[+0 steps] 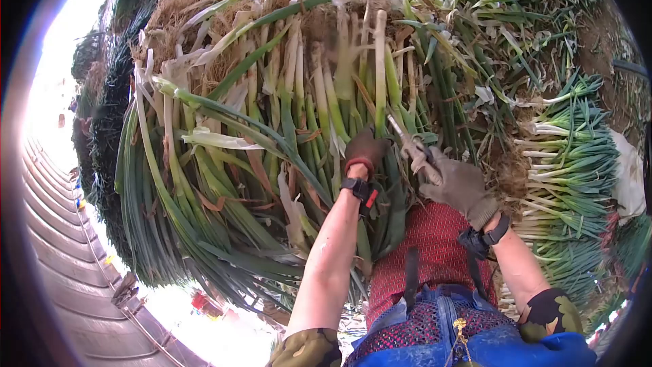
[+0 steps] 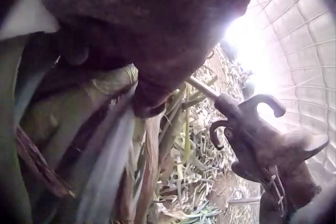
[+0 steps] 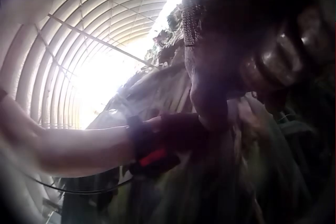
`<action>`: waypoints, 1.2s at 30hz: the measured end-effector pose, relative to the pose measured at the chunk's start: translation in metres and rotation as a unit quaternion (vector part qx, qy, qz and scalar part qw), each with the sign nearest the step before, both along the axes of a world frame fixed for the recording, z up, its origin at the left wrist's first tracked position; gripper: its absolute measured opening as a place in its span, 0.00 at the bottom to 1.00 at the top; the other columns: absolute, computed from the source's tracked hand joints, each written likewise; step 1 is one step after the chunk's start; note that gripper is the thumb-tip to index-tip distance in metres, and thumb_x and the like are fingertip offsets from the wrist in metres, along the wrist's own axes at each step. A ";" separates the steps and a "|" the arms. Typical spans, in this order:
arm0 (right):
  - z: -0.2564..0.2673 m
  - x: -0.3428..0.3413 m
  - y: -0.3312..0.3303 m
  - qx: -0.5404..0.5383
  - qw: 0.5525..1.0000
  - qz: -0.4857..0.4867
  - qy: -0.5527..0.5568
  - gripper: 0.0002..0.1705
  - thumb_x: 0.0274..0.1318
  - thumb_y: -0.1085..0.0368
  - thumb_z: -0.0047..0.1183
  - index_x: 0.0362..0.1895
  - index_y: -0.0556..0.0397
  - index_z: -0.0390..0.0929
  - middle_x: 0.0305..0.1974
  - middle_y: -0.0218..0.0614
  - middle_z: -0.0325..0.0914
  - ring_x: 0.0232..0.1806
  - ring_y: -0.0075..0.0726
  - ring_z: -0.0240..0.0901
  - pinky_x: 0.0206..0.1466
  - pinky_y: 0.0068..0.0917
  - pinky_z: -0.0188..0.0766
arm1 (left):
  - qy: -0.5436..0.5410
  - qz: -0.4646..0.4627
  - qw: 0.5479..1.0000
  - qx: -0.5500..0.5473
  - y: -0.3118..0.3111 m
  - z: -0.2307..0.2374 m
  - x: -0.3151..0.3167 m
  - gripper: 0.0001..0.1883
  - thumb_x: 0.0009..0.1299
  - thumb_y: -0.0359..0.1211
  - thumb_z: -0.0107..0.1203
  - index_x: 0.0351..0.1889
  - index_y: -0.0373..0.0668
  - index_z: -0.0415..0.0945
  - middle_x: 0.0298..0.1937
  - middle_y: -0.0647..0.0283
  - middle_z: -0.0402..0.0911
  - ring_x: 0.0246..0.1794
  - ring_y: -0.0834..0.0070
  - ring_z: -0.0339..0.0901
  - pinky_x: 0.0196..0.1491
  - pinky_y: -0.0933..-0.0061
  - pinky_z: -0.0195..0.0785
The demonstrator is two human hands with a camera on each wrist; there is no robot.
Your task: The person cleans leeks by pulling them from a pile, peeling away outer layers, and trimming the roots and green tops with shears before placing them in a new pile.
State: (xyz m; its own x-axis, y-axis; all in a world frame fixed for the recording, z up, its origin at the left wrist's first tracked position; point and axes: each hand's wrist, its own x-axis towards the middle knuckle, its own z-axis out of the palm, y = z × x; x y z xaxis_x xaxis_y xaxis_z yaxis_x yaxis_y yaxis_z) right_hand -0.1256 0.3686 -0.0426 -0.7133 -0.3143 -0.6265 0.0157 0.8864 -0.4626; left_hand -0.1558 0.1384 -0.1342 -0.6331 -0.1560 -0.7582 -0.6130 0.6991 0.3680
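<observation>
Metal nozzle gun (image 1: 415, 152) pointed over leeks (image 1: 272, 132), 2 gloved hands.
R hand (image 1: 462, 185): fingers curled tight round gun, nr. red apron (image 1: 435, 238); L hand (image 1: 367, 151) just beside nozzle, gripping leeks mid-pile. Further, R side: row of smaller grn. onions (image 1: 574, 170); far L, ribbed tunnel wall (image 1: 61, 248).

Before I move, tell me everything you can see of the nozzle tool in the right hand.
The nozzle tool looks like dull metal: a thin, straight tube ahead of a thicker body, with a hook and a curved, trigger-like piece on opposite sides. The gloved right-hand grip holds it aslant, tube toward the green onions. Whether the tip touches them is unclear.
</observation>
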 end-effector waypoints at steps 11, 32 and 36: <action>0.034 -0.005 0.012 -0.006 0.999 0.032 0.012 0.47 0.42 0.42 0.62 0.66 0.50 0.69 0.35 0.48 0.84 0.35 0.56 0.82 0.40 0.49 0.77 | 0.021 0.053 0.998 -0.010 0.002 0.039 0.051 0.25 0.67 0.45 0.60 0.56 0.40 0.75 0.48 0.42 0.83 0.49 0.45 0.80 0.52 0.53 0.72; 0.116 0.079 0.029 -0.035 0.988 0.146 -0.038 0.49 0.44 0.40 0.63 0.68 0.51 0.66 0.32 0.45 0.84 0.34 0.54 0.83 0.39 0.47 0.78 | 0.042 0.171 0.984 -0.034 0.018 0.092 0.128 0.37 0.52 0.34 0.70 0.62 0.41 0.71 0.49 0.41 0.83 0.52 0.45 0.80 0.56 0.57 0.72; 0.106 0.079 0.031 -0.019 0.995 0.093 -0.013 0.49 0.42 0.39 0.64 0.66 0.53 0.69 0.32 0.48 0.84 0.34 0.53 0.83 0.38 0.46 0.78 | 0.065 0.150 0.984 -0.077 0.025 0.095 0.126 0.35 0.53 0.34 0.69 0.61 0.41 0.71 0.51 0.43 0.82 0.51 0.47 0.81 0.54 0.55 0.73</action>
